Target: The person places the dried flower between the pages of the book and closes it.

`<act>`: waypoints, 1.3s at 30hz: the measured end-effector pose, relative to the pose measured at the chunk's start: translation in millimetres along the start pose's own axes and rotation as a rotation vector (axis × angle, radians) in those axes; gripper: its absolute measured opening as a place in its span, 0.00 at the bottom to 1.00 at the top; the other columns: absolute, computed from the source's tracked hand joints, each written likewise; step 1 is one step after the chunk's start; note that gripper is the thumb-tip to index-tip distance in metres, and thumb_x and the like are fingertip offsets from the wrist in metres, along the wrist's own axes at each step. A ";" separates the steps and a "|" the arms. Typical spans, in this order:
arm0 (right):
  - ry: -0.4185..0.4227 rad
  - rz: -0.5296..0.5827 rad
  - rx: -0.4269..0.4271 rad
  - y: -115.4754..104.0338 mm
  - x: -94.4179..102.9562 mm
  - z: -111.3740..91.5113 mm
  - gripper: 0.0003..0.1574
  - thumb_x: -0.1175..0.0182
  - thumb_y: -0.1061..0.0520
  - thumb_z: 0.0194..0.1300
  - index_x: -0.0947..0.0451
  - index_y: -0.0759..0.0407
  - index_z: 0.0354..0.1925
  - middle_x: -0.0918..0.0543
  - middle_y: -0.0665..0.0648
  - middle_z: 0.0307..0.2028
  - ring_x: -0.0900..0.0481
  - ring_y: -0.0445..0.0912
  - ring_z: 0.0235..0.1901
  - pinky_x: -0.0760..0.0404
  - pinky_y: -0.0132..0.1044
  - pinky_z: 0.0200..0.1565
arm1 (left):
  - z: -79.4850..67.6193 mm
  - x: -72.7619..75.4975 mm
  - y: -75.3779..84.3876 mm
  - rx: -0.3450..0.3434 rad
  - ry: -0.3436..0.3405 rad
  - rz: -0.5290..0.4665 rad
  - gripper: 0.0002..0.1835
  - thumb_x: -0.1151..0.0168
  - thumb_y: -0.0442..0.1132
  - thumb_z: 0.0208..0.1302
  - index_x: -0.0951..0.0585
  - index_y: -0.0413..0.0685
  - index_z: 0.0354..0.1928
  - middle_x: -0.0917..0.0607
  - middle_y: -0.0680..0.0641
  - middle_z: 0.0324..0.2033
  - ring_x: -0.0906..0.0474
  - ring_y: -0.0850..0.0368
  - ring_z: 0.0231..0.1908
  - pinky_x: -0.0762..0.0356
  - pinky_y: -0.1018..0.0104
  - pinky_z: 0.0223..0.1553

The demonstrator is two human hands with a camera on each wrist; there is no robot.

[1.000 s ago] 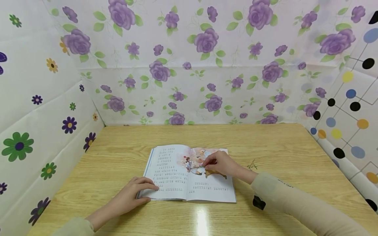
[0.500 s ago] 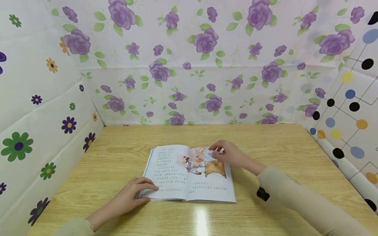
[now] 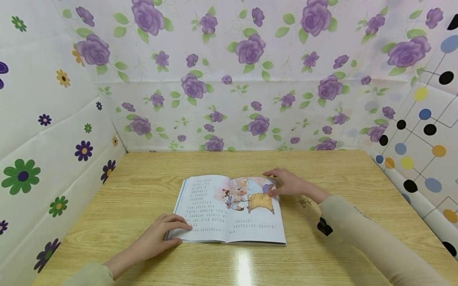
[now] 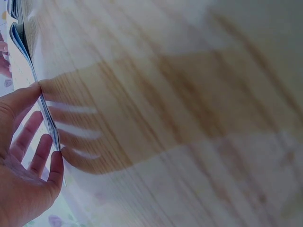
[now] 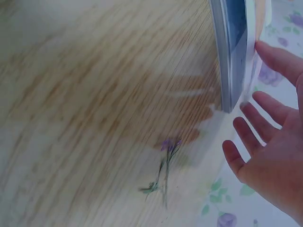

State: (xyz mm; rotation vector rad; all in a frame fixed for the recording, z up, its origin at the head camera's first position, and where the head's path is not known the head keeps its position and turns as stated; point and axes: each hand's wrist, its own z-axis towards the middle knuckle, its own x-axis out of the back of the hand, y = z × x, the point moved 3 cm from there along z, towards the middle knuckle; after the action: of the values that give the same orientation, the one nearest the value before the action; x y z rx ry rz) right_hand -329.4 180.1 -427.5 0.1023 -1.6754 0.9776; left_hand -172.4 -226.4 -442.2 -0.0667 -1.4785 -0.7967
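Observation:
An open picture book (image 3: 202,206) lies on the table, text on its left page and a coloured illustration on the right page (image 3: 255,232). My left hand (image 3: 157,236) rests on the lower left corner of the left page, fingers relaxed. In the left wrist view, the fingertips (image 4: 56,163) line the book's edge. My right hand (image 3: 288,182) is at the upper right corner of the right page, its fingers loosely spread. The right wrist view has the thumb (image 5: 277,59) against the page edge (image 5: 250,47) and the other fingers apart, below the book's corner.
A small sprig with purple flowers (image 5: 168,161) shows on the tabletop beside the book. The wooden table (image 3: 150,171) runs back to a floral cloth wall (image 3: 229,111), with patterned cloths on both sides. A black object (image 3: 325,226) hangs under the right sleeve.
My right hand has moved from over the illustration rightward and away from me to the page's upper right corner, uncovering the picture. The left hand stays where it was.

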 end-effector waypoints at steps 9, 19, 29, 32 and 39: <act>-0.019 0.039 -0.005 6.3 0.8 0.3 0.46 0.33 0.44 0.64 0.37 0.65 0.70 0.30 0.67 0.67 0.33 0.63 0.67 0.34 0.60 0.67 | -0.4 1.0 -0.2 0.004 -0.003 0.001 0.22 0.28 0.38 0.56 0.16 0.70 0.51 0.19 0.60 0.52 0.26 0.54 0.55 0.25 0.48 0.55; 0.038 0.014 0.038 2.5 10.3 -1.5 0.34 0.35 0.53 0.66 0.29 0.64 0.65 0.23 0.63 0.58 0.26 0.56 0.56 0.27 0.57 0.58 | -1.3 1.4 0.7 0.003 -0.006 -0.005 0.22 0.28 0.38 0.56 0.16 0.69 0.52 0.18 0.60 0.52 0.26 0.53 0.55 0.25 0.47 0.55; 0.139 0.007 0.045 2.0 23.2 -0.1 0.23 0.37 0.59 0.67 0.22 0.60 0.60 0.16 0.58 0.50 0.22 0.47 0.45 0.21 0.45 0.48 | -1.7 2.7 -3.5 0.069 -0.007 0.016 0.20 0.27 0.39 0.56 0.15 0.65 0.51 0.19 0.55 0.52 0.24 0.51 0.54 0.23 0.49 0.55; 0.168 0.021 0.050 1.7 26.0 2.1 0.20 0.37 0.60 0.66 0.19 0.59 0.57 0.15 0.55 0.46 0.20 0.45 0.42 0.20 0.41 0.46 | -2.0 4.2 -4.5 0.083 -0.014 0.021 0.20 0.27 0.39 0.56 0.15 0.64 0.51 0.19 0.54 0.52 0.24 0.50 0.54 0.23 0.48 0.55; 0.211 0.027 0.080 -0.4 29.9 3.4 0.16 0.37 0.61 0.67 0.16 0.53 0.53 0.13 0.53 0.46 0.17 0.46 0.44 0.19 0.46 0.48 | -3.4 6.2 -5.6 0.096 -0.021 0.020 0.19 0.27 0.39 0.56 0.14 0.63 0.51 0.19 0.54 0.52 0.24 0.50 0.55 0.24 0.47 0.56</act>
State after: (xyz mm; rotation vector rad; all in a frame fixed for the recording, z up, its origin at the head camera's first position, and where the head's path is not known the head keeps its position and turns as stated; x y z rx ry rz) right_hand -342.6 189.8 -402.3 0.0284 -1.4484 1.0390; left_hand -173.0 -235.0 -439.5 -0.0179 -1.5313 -0.7098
